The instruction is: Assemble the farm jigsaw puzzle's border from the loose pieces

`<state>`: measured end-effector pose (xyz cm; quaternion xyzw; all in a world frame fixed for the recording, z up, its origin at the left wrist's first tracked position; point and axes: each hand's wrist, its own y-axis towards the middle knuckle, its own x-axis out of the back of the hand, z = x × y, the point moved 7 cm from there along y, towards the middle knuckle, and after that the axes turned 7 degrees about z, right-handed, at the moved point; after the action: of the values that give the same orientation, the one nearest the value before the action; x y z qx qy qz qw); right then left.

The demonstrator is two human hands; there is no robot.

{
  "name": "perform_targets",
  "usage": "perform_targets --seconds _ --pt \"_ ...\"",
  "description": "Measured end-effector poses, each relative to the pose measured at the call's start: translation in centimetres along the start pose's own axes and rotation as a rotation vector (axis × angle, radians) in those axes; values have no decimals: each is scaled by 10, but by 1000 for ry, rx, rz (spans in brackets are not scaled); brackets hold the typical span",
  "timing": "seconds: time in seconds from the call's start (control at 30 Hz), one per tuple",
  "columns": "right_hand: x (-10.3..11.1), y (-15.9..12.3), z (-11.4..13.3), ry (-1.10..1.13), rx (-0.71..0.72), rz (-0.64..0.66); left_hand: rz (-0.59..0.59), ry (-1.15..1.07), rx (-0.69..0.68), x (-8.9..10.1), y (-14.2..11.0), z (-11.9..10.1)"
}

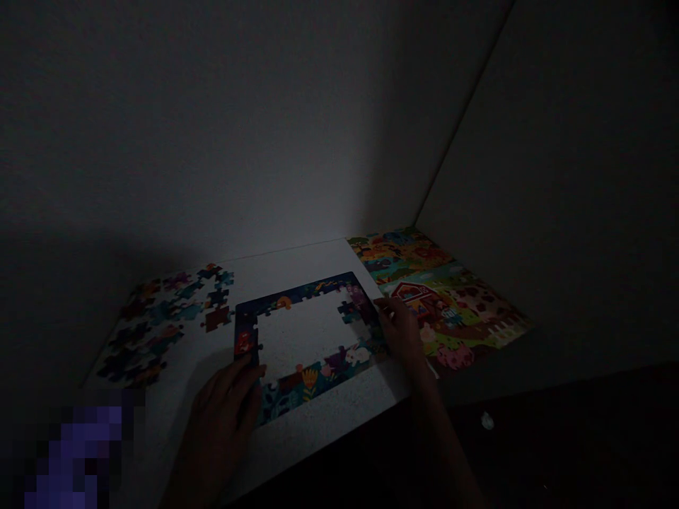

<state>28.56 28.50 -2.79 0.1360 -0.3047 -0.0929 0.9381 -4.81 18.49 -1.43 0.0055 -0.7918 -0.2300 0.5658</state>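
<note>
watching left hand (220,417) and right hand (400,332) both spread, nothing pinched: the one puzzle frame (312,378) lies between them, touching both.

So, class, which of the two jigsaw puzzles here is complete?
The farm puzzle with the red barn: it shows no gaps; the dark one is just a border.

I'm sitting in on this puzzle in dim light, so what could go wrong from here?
The left hand and right hand are both at the puzzle border, so a slip might shift its pieces apart. The dim light may make the dark loose pieces hard to tell apart. The border also lies near the table's near edge, so pieces could drop off.
</note>
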Motion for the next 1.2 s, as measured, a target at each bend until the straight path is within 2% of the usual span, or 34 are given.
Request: perform_targets --seconds 0.1,0.17,0.23,0.33,0.4,0.5,0.6,0.87,0.93,1.07,1.2 --pt "-6 -21 7 -114 55 68 39 -44 -74 0 36 -40" --pt "-8 -25 12 -154 76 82 149 -92 -145 -17 72 -71" --pt "-8 -24 13 -173 68 76 289 -97 -203 -43 108 -97" --pt "-10 -21 11 -177 74 107 428 -85 -263 -81 148 -113" --pt "-11 -21 11 -175 87 118 486 -74 -300 -97 162 -115" --pt "-12 -23 10 -194 89 118 533 -48 -320 -107 168 -110" --pt "-14 -23 10 -233 86 136 506 -7 -307 -105 166 -106" --pt "-14 -23 10 -232 95 131 477 108 25 -94 168 -90" --pt "-14 -23 10 -231 90 130 509 40 0 -91 166 -86" --pt "-15 -23 10 -239 95 136 650 -70 -157 -89 157 -81" --pt "-14 -22 10 -245 97 139 715 -40 -112 -90 150 -74"
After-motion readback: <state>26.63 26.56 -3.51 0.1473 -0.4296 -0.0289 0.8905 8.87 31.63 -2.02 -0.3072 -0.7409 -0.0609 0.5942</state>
